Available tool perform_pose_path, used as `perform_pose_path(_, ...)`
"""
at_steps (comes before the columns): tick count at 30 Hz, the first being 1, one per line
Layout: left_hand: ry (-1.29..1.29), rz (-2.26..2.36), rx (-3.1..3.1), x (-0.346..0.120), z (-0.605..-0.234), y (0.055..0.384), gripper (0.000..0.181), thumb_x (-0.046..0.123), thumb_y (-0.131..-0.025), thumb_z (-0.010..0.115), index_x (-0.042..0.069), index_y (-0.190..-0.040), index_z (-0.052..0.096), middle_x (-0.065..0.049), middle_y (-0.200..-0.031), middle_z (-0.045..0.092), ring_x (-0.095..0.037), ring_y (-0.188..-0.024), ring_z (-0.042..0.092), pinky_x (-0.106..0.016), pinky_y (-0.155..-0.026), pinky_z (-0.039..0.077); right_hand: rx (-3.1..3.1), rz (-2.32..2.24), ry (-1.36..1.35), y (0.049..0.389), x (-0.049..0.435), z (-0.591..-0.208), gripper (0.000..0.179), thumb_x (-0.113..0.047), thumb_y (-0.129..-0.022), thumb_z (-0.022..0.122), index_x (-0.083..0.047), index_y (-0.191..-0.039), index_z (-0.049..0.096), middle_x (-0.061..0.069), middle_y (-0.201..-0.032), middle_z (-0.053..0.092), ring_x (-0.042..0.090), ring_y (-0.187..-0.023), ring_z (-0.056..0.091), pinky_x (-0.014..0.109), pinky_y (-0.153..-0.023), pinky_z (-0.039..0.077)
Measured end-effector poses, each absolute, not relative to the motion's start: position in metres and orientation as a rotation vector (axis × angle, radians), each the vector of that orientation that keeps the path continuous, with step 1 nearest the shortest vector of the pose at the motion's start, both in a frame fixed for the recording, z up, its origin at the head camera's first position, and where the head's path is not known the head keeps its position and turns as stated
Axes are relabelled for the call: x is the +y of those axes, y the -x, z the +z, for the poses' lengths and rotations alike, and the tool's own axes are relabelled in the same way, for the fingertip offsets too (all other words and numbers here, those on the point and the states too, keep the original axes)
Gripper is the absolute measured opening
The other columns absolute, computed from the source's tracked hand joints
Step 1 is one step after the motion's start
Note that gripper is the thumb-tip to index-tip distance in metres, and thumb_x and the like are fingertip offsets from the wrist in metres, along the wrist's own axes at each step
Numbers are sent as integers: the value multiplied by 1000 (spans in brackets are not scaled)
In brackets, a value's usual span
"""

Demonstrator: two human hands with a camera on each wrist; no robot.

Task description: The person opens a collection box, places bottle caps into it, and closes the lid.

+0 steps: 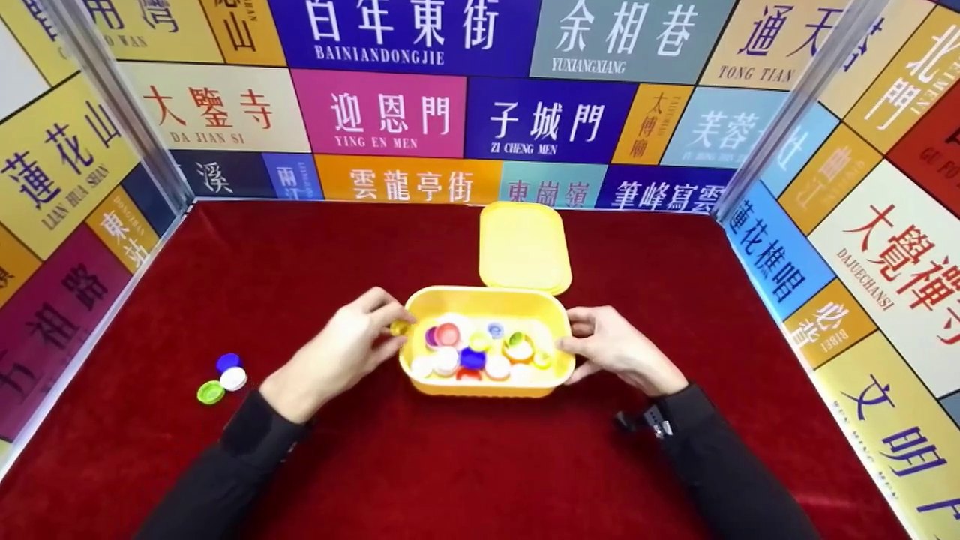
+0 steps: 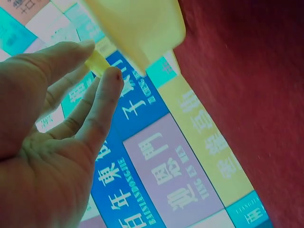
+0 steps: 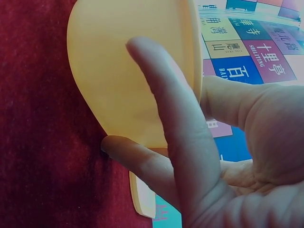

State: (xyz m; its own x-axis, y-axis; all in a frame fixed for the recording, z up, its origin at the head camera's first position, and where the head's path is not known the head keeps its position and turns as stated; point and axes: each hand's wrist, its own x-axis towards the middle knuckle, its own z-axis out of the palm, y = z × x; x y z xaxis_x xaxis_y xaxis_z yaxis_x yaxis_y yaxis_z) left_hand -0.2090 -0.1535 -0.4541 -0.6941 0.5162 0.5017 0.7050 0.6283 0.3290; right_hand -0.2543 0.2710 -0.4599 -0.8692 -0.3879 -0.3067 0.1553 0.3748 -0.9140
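In the head view a yellow plastic box (image 1: 480, 389) stands uncovered, with several coloured bottle caps (image 1: 473, 358) lying in it. Just outside its left end, my left hand (image 1: 341, 349) pinches a yellow bottle cap (image 1: 400, 328) between thumb and fingertips. That same cap (image 2: 98, 63) shows edge-on in the left wrist view, beside the box wall (image 2: 147, 28). My right hand (image 1: 619, 345) holds the box by its right end. In the right wrist view its fingers (image 3: 164, 78) lie against the box's outer wall (image 3: 114, 85).
Behind the box lies a yellow lid (image 1: 525, 247). On the red cloth (image 1: 337, 457) at the left are a blue cap (image 1: 228, 363), a white cap (image 1: 234, 379) and a green cap (image 1: 211, 391). Panels printed with characters (image 1: 379, 112) enclose the back and sides.
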Motion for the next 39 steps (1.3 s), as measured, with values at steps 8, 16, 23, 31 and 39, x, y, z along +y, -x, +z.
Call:
perform_pose_path(8, 1080, -625, -2460, -139, -458, 201, 23, 7, -99, 92, 5, -120, 81, -14, -110, 68, -25, -95, 67, -36, -82, 64, 2155, -1517, 221, 254, 271, -458, 49, 0, -110, 70, 10, -158, 61, 34, -145, 75, 36, -98, 87, 45, -74, 74)
perform_pose_path(16, 1105, -604, -2497, -133, -461, 197, 29, 15, -99, 94, 6, -124, 82, -13, -118, 71, -25, -103, 69, -36, -88, 67, 2159, -1514, 207, 254, 270, -459, 50, 1, -110, 71, 10, -158, 61, 34, -144, 75, 38, -100, 87, 45, -74, 74)
perform_pose_path(23, 1097, -606, -2534, -133, -460, 195, 29, 16, -101, 93, 7, -126, 82, -14, -121, 72, -26, -105, 70, -37, -90, 68, 2155, -1515, 214, 255, 270, -459, 50, 0, -109, 71, 10, -157, 61, 34, -143, 75, 37, -99, 87, 45, -74, 74)
perform_pose_path(31, 1092, -599, -2524, -135, -460, 197, 28, 15, -101, 93, 8, -126, 82, -12, -121, 71, -26, -103, 67, -37, -86, 64, 2158, -1516, 220, 255, 269, -459, 50, 0, -110, 71, 11, -158, 61, 34, -144, 75, 36, -99, 87, 45, -74, 74)
perform_pose_path(39, 1072, -585, -2560, -136, -456, 196, 28, 16, -102, 92, 10, -128, 82, -11, -120, 70, -26, -104, 66, -37, -87, 64, 2159, -1510, 209, 255, 271, -460, 49, -1, -109, 71, 9, -156, 62, 33, -144, 75, 38, -100, 86, 46, -76, 75)
